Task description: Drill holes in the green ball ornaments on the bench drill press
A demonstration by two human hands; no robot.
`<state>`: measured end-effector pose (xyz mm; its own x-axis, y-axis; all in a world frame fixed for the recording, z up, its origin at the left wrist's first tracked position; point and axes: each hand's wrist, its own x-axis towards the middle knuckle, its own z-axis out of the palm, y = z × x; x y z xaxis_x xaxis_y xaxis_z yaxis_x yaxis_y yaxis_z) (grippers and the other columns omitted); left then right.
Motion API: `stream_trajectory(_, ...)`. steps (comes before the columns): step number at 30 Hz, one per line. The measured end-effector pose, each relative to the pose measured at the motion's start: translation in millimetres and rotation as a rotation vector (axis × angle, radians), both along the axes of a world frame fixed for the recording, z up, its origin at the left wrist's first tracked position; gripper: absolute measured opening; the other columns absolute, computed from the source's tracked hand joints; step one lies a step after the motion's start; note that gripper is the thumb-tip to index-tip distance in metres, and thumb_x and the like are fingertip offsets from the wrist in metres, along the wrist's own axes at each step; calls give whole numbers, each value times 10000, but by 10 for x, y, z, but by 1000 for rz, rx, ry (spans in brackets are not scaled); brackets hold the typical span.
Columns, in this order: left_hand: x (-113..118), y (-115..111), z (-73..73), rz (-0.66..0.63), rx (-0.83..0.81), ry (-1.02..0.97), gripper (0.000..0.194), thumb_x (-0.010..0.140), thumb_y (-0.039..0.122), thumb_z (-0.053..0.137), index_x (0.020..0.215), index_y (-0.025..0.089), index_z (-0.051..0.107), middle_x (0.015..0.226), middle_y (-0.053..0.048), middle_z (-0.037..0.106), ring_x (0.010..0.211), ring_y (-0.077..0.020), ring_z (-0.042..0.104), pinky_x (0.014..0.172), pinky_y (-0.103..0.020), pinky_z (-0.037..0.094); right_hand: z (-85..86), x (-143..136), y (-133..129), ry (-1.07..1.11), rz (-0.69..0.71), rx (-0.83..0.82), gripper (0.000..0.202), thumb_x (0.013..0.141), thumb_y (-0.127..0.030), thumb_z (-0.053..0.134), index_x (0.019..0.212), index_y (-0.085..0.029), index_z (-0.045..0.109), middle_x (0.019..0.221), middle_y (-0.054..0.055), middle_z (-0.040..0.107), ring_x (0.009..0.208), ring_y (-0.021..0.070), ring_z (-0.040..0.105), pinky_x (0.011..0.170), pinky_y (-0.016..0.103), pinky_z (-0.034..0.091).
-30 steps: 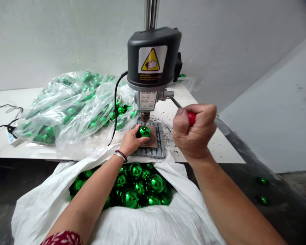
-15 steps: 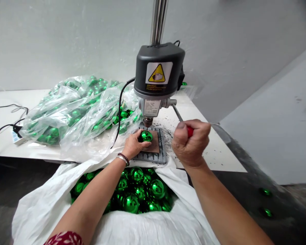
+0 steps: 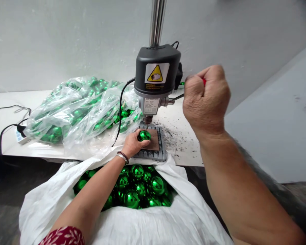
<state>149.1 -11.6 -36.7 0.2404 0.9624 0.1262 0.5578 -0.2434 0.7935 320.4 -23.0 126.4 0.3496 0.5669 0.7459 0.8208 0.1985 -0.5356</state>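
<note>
A drill press (image 3: 158, 73) with a yellow warning label stands on the table, its chuck (image 3: 148, 119) pointing down. Below the chuck, my left hand (image 3: 133, 144) holds a shiny green ball ornament (image 3: 144, 135) between thumb and fingers on a brown board (image 3: 154, 142). The board lies on the grey ridged base (image 3: 162, 154) of the press. At the right, my right hand (image 3: 207, 98) is closed around the red knob (image 3: 204, 81) of the feed lever (image 3: 179, 97), raised to about the height of the motor housing. Most of the knob is hidden in the fist.
A white sack (image 3: 132, 226) full of green balls (image 3: 131, 198) lies open at the table's front edge. Clear plastic bags (image 3: 84, 110) of green balls lie on the left. Dark shavings (image 3: 172, 139) litter the white table (image 3: 5, 136). A black cable (image 3: 120, 112) hangs beside the press.
My right hand has swung the feed lever upward, and the chuck has risen slightly off the ball. My left hand keeps the ball on the board, having shifted slightly left.
</note>
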Motion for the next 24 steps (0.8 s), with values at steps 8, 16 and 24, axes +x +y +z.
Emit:
stream_trajectory(8,-242,-186,92,-77,47,33,415,683,307,719,1066,175,633,985,-47,702,929,-221,634,873,-344,484,-36,34,26,-8,40,89,156,879,-265,511,795,-139,471,651,-47,382,588,37,276,649,204,281)
stream_trajectory(16,-948,-593,728,-296,-95,157,574,647,272,759,1210,245,647,1175,-49,696,1069,-241,642,985,-339,468,-85,48,43,-21,39,132,157,871,-279,481,815,-135,507,660,-35,435,591,32,314,634,216,267)
stream_trajectory(24,-1524,-97,981,-128,-246,120,399,649,299,740,1045,244,748,941,-53,760,796,-221,692,726,-303,541,-88,40,43,-10,62,149,160,856,-289,488,776,-156,447,670,-25,469,602,48,376,614,223,310)
